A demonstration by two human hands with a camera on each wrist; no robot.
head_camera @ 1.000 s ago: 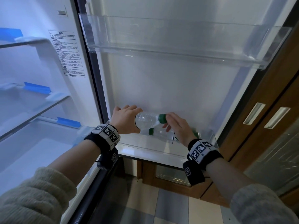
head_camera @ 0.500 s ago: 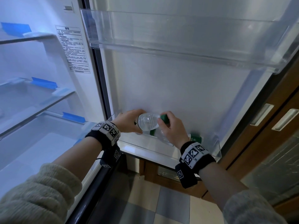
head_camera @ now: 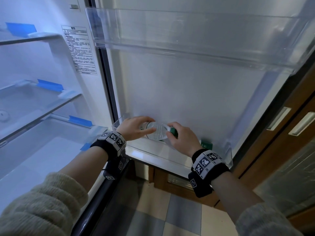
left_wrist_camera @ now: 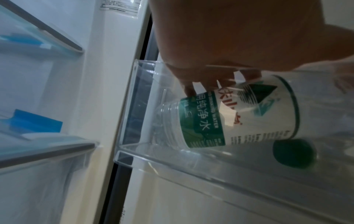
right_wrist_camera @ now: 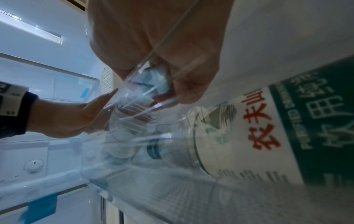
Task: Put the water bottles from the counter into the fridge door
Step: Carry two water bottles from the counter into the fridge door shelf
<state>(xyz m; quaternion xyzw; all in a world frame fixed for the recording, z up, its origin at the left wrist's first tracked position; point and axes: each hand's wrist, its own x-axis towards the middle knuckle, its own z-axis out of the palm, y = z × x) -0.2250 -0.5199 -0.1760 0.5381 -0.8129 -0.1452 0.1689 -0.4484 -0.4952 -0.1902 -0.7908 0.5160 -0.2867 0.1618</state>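
A clear water bottle (head_camera: 156,132) with a green cap (head_camera: 173,131) lies tilted in the lower fridge door bin (head_camera: 158,156). My left hand (head_camera: 149,124) grips its body, and its fingers (left_wrist_camera: 195,84) curl over the green label (left_wrist_camera: 203,121). My right hand (head_camera: 170,129) pinches the cap end (right_wrist_camera: 157,82). A second bottle (right_wrist_camera: 268,130) lies flat in the same bin under and right of the first. Its label (head_camera: 206,144) shows past my right wrist and its cap (left_wrist_camera: 293,153) points left.
An empty clear upper door bin (head_camera: 187,40) juts out above my hands. The fridge interior with glass shelves (head_camera: 42,106) and blue tape tabs is on the left. Wooden cabinet doors (head_camera: 289,120) stand to the right, with tiled floor (head_camera: 170,210) below.
Both hands have carried the bottle lower and deeper into the lower door bin, over the bottle lying there. The right hand has closed further over the cap.
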